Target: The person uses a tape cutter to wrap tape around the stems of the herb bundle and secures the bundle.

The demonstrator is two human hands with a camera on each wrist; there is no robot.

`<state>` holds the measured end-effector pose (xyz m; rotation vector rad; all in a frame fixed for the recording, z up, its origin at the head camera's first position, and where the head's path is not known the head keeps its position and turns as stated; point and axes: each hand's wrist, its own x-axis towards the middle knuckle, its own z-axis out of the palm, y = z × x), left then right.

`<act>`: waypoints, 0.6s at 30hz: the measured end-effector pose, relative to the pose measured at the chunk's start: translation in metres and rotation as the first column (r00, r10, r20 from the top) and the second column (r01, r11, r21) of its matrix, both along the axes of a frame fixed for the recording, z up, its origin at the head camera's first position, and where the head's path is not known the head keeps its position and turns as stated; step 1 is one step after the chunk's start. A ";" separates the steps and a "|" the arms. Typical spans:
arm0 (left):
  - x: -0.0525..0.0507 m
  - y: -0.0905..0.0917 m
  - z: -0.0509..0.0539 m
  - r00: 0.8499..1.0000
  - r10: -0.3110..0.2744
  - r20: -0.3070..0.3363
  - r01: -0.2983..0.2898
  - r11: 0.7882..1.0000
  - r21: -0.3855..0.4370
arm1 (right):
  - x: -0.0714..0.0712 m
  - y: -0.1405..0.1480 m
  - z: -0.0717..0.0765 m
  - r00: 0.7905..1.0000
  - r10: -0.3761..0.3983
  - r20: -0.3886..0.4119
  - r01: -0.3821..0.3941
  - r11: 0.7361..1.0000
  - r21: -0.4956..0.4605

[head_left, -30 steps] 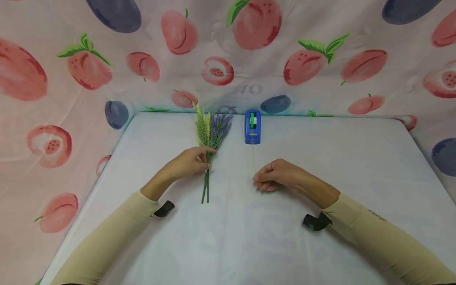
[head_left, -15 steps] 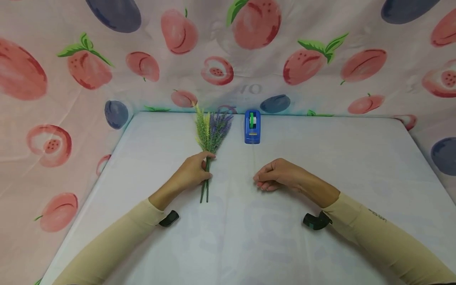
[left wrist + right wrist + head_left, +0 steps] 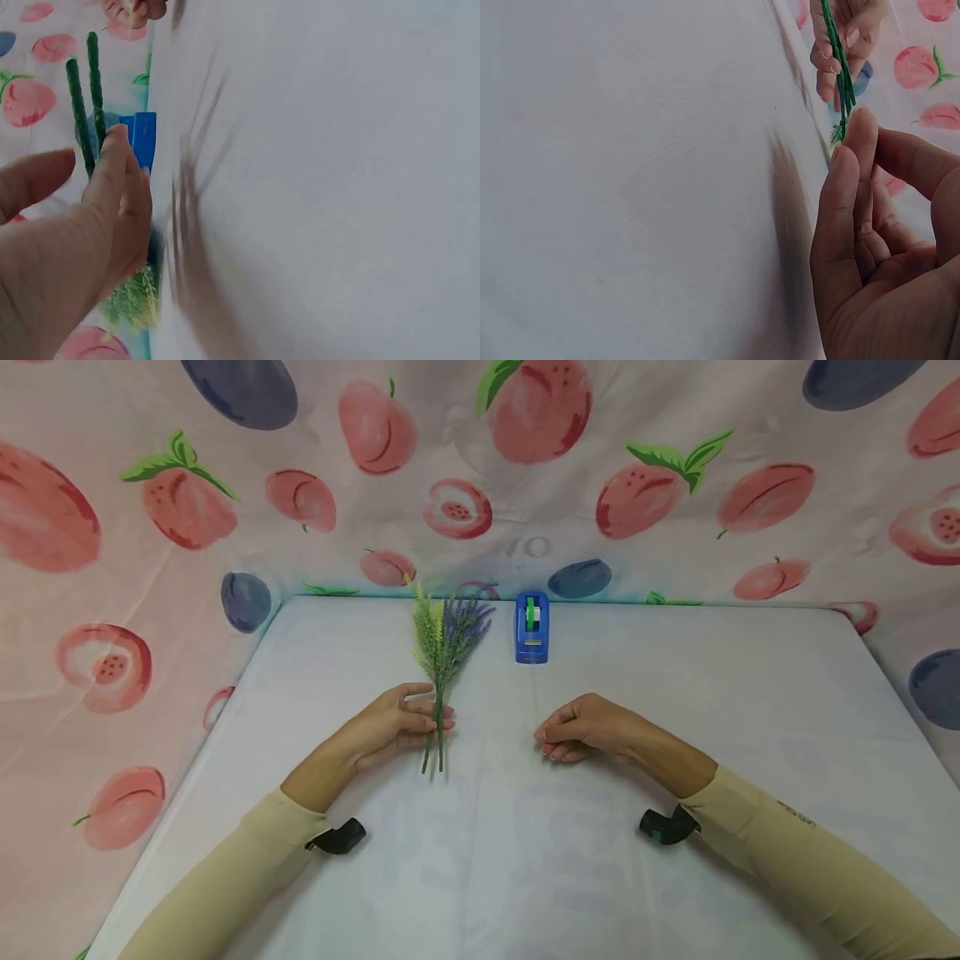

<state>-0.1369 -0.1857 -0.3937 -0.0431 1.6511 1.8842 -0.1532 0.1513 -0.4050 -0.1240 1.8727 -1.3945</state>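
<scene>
Two artificial flower sprigs, one yellow-green and one purple (image 3: pixel 467 622), form a bunch (image 3: pixel 431 631) at centre left in the head view. My left hand (image 3: pixel 390 722) holds their green stems (image 3: pixel 81 112); its thumb lies on one side, and several fingers reach behind and past the stems. To the right, my right hand (image 3: pixel 592 727) pinches the end of a clear tape strip (image 3: pixel 535 702) between thumb and fingertips. That strip, very faint, runs back to a blue tape dispenser (image 3: pixel 532 639) with a green core. Its end at the fingertips is hard to make out.
Both hands are over a white-covered table (image 3: pixel 517 868). A fruit-print cloth (image 3: pixel 540 502) hangs along the back and sides. Black wrist-camera mounts (image 3: pixel 666 827) stick out under both sleeves.
My left hand has shifted its hold down the stems, and its fingers now show behind them. The stem ends have moved slightly away from me. My right hand has hardly moved.
</scene>
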 end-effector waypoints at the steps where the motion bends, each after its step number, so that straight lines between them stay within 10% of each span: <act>1: 0.001 -0.002 -0.001 1.000 -0.018 0.017 0.017 0.999 0.040 | 0.000 0.000 0.000 1.000 0.001 0.001 -0.001 1.000 0.001; 18: 0.005 0.003 -0.008 0.997 -0.065 -0.046 0.069 0.995 0.075 | 0.000 0.000 0.001 1.000 0.012 -0.011 -0.012 1.000 0.006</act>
